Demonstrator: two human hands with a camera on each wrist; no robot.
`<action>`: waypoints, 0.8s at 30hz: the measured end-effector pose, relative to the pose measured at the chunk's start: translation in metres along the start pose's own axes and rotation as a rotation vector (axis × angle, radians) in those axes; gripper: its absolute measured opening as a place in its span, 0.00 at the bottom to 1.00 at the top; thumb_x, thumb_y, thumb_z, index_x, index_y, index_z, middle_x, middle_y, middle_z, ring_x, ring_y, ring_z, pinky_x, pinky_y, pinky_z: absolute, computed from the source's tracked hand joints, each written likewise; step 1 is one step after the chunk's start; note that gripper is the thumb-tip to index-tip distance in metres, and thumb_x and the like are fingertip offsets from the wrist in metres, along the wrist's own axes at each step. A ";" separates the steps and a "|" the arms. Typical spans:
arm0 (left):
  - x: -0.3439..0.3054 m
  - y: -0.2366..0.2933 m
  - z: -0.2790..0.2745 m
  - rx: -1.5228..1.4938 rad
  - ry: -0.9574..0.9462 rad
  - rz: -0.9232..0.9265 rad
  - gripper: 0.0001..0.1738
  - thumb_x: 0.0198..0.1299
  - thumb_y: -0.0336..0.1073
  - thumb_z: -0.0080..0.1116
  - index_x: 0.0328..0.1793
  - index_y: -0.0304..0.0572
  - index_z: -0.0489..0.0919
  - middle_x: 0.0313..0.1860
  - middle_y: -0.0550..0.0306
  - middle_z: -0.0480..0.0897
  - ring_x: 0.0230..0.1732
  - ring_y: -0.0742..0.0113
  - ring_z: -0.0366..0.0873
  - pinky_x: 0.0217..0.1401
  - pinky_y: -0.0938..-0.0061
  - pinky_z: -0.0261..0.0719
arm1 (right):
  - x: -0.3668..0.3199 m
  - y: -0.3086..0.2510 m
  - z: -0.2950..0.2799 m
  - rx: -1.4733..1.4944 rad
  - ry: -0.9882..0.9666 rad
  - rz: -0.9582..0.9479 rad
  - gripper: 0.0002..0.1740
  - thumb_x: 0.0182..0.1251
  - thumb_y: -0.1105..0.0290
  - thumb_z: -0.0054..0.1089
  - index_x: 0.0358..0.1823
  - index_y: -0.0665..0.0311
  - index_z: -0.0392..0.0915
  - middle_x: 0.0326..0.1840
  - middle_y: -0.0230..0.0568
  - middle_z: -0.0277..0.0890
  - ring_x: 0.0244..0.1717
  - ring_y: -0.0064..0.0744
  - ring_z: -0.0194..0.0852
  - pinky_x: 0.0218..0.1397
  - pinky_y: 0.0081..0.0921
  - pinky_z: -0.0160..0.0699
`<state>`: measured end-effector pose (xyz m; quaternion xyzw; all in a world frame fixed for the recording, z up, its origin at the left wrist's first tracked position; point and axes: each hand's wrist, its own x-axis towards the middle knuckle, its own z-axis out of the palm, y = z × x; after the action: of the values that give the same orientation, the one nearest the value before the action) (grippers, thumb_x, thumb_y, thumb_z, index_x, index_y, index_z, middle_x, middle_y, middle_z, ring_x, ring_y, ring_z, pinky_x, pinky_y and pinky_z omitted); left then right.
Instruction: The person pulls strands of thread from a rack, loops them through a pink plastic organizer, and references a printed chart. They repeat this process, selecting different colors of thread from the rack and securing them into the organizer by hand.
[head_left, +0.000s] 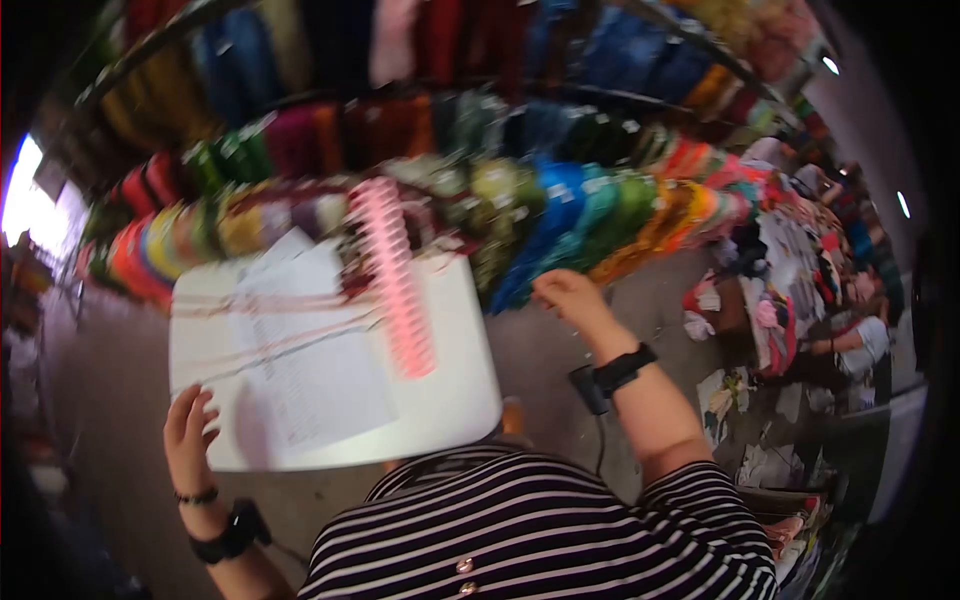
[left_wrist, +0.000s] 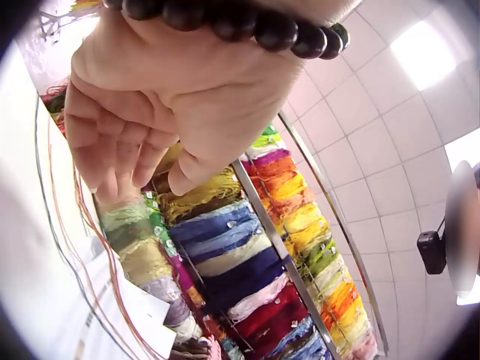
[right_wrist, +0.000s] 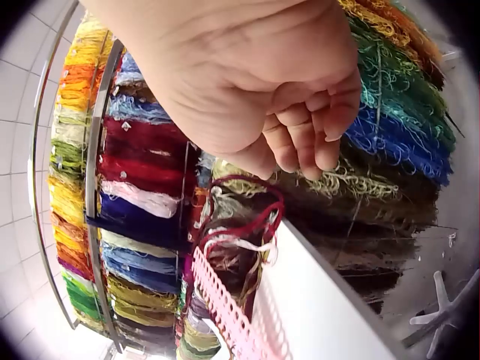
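At the left edge of a white tabletop (head_left: 450, 400) is my left hand (head_left: 190, 440), its fingers loosely bent and holding nothing. My right hand (head_left: 578, 305) hangs in the air past the table's right side, fingers loosely curled, with nothing in them. A pink strip with a row of holes (head_left: 397, 285) lies along the right part of the tabletop. Dark red and pale yarn (right_wrist: 277, 199) bunches at its far end in the right wrist view. Several long thin threads (left_wrist: 79, 195) stretch leftward across printed paper sheets (head_left: 310, 370).
Racks of hanging coloured yarn skeins (head_left: 560, 215) stand close behind the table, with metal rails (left_wrist: 262, 210) above. On the right, a person (head_left: 860, 345) is beside piles of yarn and fabric (head_left: 790, 250). A white stand base (right_wrist: 442, 307) is on the floor.
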<state>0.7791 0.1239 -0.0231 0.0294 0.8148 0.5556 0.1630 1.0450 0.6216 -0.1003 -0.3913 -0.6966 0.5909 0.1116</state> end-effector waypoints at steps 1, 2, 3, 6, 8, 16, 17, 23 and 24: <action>-0.010 0.008 0.018 -0.003 0.007 0.009 0.19 0.66 0.42 0.54 0.62 0.47 0.75 0.50 0.64 0.82 0.40 0.77 0.77 0.40 0.82 0.72 | 0.005 -0.001 -0.017 -0.015 -0.010 -0.029 0.11 0.65 0.68 0.59 0.44 0.65 0.80 0.37 0.35 0.81 0.35 0.24 0.78 0.38 0.21 0.75; -0.019 0.012 0.036 -0.008 0.008 0.022 0.19 0.67 0.42 0.53 0.62 0.48 0.75 0.51 0.63 0.82 0.40 0.78 0.77 0.39 0.82 0.73 | 0.021 0.010 -0.036 -0.026 -0.067 -0.048 0.13 0.67 0.60 0.59 0.46 0.60 0.79 0.39 0.32 0.81 0.34 0.18 0.75 0.33 0.17 0.70; -0.030 0.018 0.058 -0.013 0.016 0.009 0.19 0.67 0.42 0.52 0.62 0.48 0.75 0.51 0.63 0.82 0.40 0.78 0.77 0.40 0.82 0.73 | 0.035 0.018 -0.053 -0.029 -0.088 -0.121 0.13 0.67 0.64 0.59 0.47 0.64 0.78 0.39 0.35 0.81 0.35 0.20 0.76 0.38 0.19 0.73; -0.053 0.046 0.134 -0.038 -0.028 -0.016 0.19 0.68 0.42 0.51 0.62 0.47 0.75 0.52 0.62 0.82 0.40 0.78 0.78 0.40 0.80 0.75 | 0.058 0.023 -0.105 -0.001 -0.168 -0.181 0.13 0.67 0.65 0.59 0.47 0.66 0.79 0.38 0.34 0.81 0.36 0.20 0.75 0.40 0.19 0.75; -0.074 0.068 0.182 -0.041 -0.104 -0.015 0.18 0.68 0.41 0.51 0.61 0.46 0.74 0.52 0.61 0.81 0.40 0.77 0.78 0.41 0.79 0.76 | 0.050 0.006 -0.138 0.002 -0.157 -0.192 0.12 0.66 0.66 0.61 0.43 0.67 0.80 0.34 0.32 0.79 0.33 0.19 0.75 0.37 0.19 0.74; -0.098 0.135 0.304 0.013 -0.428 0.098 0.20 0.66 0.38 0.56 0.61 0.38 0.73 0.51 0.56 0.81 0.42 0.72 0.80 0.43 0.77 0.78 | 0.101 -0.002 -0.247 -0.041 0.052 -0.410 0.13 0.64 0.66 0.62 0.43 0.70 0.80 0.30 0.31 0.79 0.32 0.16 0.73 0.37 0.18 0.72; -0.095 0.136 0.309 0.013 -0.451 0.095 0.20 0.66 0.37 0.56 0.61 0.37 0.73 0.50 0.55 0.81 0.41 0.71 0.80 0.42 0.77 0.79 | 0.106 -0.006 -0.256 -0.011 0.090 -0.400 0.13 0.64 0.66 0.62 0.44 0.70 0.80 0.31 0.32 0.80 0.33 0.17 0.74 0.39 0.18 0.73; -0.064 0.146 0.334 0.038 -0.500 0.095 0.18 0.66 0.35 0.54 0.60 0.36 0.73 0.50 0.54 0.82 0.41 0.71 0.80 0.41 0.79 0.79 | 0.150 -0.025 -0.287 -0.119 0.273 -0.458 0.15 0.64 0.68 0.60 0.49 0.68 0.80 0.42 0.43 0.83 0.45 0.31 0.81 0.50 0.26 0.77; -0.055 0.149 0.339 0.037 -0.522 0.106 0.18 0.66 0.36 0.54 0.60 0.36 0.73 0.50 0.54 0.82 0.41 0.71 0.80 0.41 0.79 0.79 | 0.159 -0.028 -0.292 -0.194 0.251 -0.460 0.16 0.64 0.68 0.60 0.51 0.68 0.79 0.43 0.44 0.83 0.45 0.32 0.81 0.50 0.26 0.77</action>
<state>0.9127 0.4718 0.0142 0.2173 0.7525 0.5222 0.3374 1.1073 0.9446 -0.0425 -0.3020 -0.8011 0.4274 0.2903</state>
